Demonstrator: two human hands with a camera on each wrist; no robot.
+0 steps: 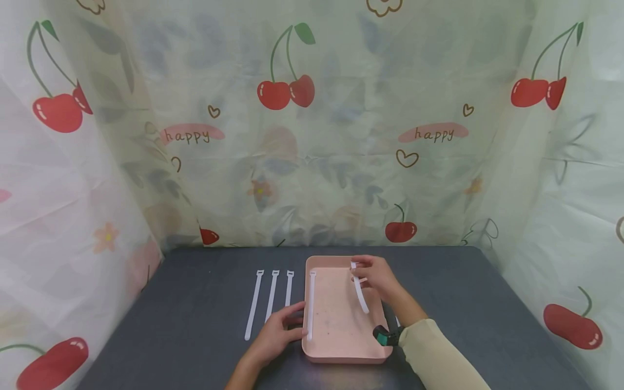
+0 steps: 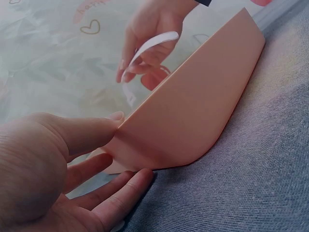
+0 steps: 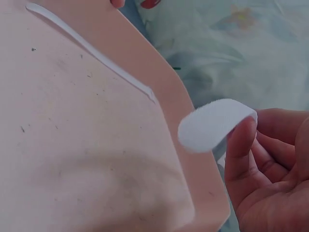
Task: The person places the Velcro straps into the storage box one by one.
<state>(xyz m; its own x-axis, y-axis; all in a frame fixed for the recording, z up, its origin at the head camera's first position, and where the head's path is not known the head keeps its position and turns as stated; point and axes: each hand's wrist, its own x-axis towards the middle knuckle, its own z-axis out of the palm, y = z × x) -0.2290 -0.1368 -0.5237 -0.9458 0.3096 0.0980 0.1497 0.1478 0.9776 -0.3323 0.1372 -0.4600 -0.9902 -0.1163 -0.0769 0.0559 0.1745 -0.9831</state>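
Observation:
My right hand (image 1: 377, 276) pinches a white hook-and-loop cable tie (image 1: 361, 295) above the right part of a shallow pink tray (image 1: 346, 359). In the right wrist view the tie's rounded fuzzy end (image 3: 210, 128) curves out from between thumb and finger. A second white strap (image 1: 311, 306) lies lengthwise inside the tray, along its left wall. With spread, mostly straight fingers, my left hand (image 1: 278, 333) touches the tray's left side. The left wrist view has its thumb (image 2: 91, 133) at the rim and fingertips near the bottom edge.
Left of the tray, three white straps with slotted heads, among them the outermost strap (image 1: 254, 306), lie side by side on the dark grey tabletop (image 1: 185, 325). Part of another white strip (image 1: 397, 321) shows beside the right wrist. Patterned curtains (image 1: 336, 162) enclose the table's back and sides.

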